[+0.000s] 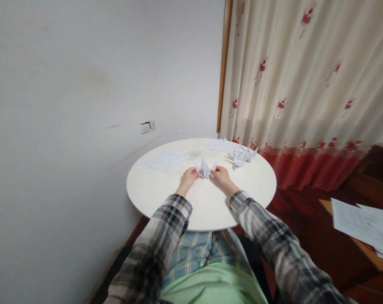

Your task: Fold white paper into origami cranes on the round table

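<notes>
- One figure [204, 169], paper, sat mid-table [207, 209]; judged light, crisp, easily creased, best taken by its outer points.
- Two hands: left hand [189, 176], right hand [222, 175]; fingers of each pinched one side point.
- One cluster [241, 157] of folded paper, right rear, pieces uncountable.
- Sheets [166, 161], left and rear, number unclear.

folded paper [204, 169]: white | loose sheet [166, 162]: white | table [207, 209]: white | sleeves [162, 228]: black/grey/white plaid | lap garment [189, 253]: blue, pale check lines | top [213, 285]: light green | curtain [289, 76]: cream, scattered red floral print, red lower band | wall [83, 101]: pale grey, brownish smudges | trim [224, 67]: brown | floor [295, 211]: dark reddish brown
</notes>
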Demonstrator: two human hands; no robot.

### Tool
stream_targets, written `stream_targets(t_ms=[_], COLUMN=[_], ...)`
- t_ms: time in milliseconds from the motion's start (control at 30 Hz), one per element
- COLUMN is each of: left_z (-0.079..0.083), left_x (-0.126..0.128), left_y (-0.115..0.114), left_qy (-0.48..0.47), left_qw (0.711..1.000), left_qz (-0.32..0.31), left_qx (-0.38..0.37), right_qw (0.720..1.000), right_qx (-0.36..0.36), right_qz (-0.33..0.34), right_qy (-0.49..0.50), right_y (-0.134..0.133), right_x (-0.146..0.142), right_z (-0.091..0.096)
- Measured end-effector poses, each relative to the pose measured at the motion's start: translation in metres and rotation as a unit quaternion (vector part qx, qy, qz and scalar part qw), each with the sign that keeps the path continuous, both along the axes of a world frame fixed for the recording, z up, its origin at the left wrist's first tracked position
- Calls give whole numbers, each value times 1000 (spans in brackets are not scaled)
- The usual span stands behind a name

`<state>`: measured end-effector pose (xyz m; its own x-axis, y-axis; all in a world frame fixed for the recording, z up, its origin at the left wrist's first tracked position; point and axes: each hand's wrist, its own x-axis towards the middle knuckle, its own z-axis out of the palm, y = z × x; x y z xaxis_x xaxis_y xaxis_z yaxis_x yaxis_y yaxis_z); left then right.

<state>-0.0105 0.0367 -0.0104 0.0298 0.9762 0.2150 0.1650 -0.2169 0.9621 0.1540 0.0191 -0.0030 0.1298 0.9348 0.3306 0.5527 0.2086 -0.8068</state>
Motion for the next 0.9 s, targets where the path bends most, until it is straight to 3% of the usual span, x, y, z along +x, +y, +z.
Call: stream_targets(t_ms=[300, 567, 900], left_z=[-2, -9, -4], left_x=[-3, -8, -7], left_y=[2, 10, 6], left_qy=[19, -3, -25], left_qw=[1000, 1000, 999], left_qz=[14, -22, -29], left_qx=[-4, -5, -20], right_qw=[999, 998, 991], right_qx=[-3, 13, 10], right_qz=[26, 59, 115], right_qy=[-48, -18, 68], right_y=[0, 5, 5], right_x=[8, 16, 18], right_z=[1, -9, -11])
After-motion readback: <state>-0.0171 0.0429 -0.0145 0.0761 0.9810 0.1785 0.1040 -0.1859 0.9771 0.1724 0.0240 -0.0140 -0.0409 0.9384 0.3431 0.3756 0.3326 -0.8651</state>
